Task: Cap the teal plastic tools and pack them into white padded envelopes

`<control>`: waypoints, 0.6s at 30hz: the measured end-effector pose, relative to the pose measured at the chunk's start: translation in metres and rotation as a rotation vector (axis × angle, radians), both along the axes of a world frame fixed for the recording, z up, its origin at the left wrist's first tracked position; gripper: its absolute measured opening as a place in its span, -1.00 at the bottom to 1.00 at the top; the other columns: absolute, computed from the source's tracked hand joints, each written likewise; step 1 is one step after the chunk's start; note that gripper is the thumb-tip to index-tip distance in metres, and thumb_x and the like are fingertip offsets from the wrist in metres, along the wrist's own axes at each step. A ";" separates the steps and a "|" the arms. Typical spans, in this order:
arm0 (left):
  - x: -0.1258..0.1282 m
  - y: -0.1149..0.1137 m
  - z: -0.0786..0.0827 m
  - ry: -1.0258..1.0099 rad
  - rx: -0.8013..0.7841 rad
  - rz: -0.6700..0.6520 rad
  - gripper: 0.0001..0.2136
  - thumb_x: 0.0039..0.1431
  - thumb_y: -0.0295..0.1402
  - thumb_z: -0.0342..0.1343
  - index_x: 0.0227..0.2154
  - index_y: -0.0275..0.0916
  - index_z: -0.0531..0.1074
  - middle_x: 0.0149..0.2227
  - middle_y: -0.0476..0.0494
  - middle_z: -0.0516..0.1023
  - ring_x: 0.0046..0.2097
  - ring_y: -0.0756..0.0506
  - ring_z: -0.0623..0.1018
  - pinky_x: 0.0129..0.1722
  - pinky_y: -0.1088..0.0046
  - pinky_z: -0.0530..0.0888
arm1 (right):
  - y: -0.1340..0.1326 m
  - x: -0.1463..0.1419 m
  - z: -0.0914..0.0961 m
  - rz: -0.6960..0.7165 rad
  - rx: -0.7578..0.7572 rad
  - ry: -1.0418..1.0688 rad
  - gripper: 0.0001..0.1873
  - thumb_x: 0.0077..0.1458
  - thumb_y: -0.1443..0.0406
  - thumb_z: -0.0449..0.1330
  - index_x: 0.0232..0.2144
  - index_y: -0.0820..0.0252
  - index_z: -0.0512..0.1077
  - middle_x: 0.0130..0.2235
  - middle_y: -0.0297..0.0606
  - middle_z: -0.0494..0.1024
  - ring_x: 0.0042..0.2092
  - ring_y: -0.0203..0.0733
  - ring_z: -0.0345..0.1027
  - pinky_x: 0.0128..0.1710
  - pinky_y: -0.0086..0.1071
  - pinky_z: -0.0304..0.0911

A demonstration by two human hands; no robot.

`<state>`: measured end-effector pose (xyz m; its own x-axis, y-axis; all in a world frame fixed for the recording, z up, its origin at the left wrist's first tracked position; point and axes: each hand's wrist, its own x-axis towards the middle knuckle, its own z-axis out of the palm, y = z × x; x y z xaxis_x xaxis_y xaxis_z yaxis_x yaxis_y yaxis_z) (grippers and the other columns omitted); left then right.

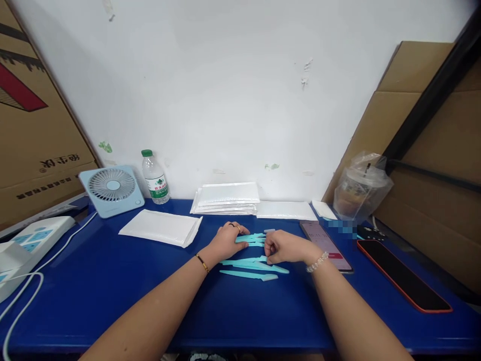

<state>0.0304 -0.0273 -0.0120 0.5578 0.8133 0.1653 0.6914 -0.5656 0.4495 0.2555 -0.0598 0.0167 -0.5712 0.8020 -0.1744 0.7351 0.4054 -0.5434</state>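
Several turquoise eyebrow razors [252, 240] lie as a small bunch between my hands. My left hand [227, 240] has its thumb and fingers closed on the handle ends of that bunch. On the right side, my right hand [281, 246] is curled, with its fingertips pinching the head end of an eyebrow razor [248, 261]; its palm side is partly hidden. Just below the hands, more razors lie loosely overlapped, and one razor [244, 274] rests apart, nearest to me, its pale capped head pointing right.
Behind my hands are stacked white padded envelopes [229, 194], with another envelope [160, 228] at left. A fan [112, 188], a water bottle [155, 178] and a power strip [41, 240] stand left. At right are a lit phone [325, 245], a red-edged phone [404, 276] and a bagged drink [358, 190].
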 end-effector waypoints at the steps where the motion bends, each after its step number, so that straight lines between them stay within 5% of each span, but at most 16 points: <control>1: 0.001 -0.002 0.002 -0.014 0.017 0.002 -0.69 0.06 -0.18 0.12 -0.11 -0.08 0.41 -0.10 -0.08 0.45 -0.04 -0.15 0.36 -0.04 0.32 0.28 | 0.000 -0.001 -0.001 -0.011 0.019 0.004 -0.90 -0.17 0.28 0.27 -0.53 0.20 0.47 -0.50 -0.34 0.43 -0.48 -0.30 0.26 -0.51 -0.47 0.12; 7: 0.005 -0.008 0.012 -0.028 -0.037 -0.147 -0.82 0.13 -0.22 0.05 -0.30 -0.14 0.48 -0.29 -0.01 0.54 -0.27 -0.05 0.47 -0.25 0.47 0.32 | 0.006 0.003 -0.003 -0.114 0.189 0.074 -0.95 -0.08 0.35 0.18 -0.50 0.21 0.45 -0.37 -0.28 0.44 -0.41 -0.29 0.30 -0.43 -0.47 0.15; 14: 0.001 0.000 0.007 0.010 -0.024 -0.027 -0.84 0.07 -0.27 0.08 -0.32 -0.15 0.49 -0.30 -0.05 0.53 -0.22 -0.09 0.46 -0.25 0.45 0.33 | 0.009 0.021 0.001 -0.281 0.175 0.064 -0.94 -0.10 0.35 0.21 -0.47 0.21 0.47 -0.38 -0.25 0.51 -0.36 -0.21 0.35 -0.41 -0.44 0.17; 18: 0.002 -0.003 0.011 -0.018 0.024 0.012 -0.76 0.00 -0.21 0.15 -0.25 -0.13 0.47 -0.27 -0.05 0.49 -0.21 -0.10 0.45 -0.24 0.43 0.32 | 0.001 0.014 0.008 -0.141 0.136 0.102 -0.88 -0.07 0.26 0.22 -0.44 0.19 0.50 -0.36 -0.27 0.49 -0.36 -0.24 0.34 -0.41 -0.45 0.18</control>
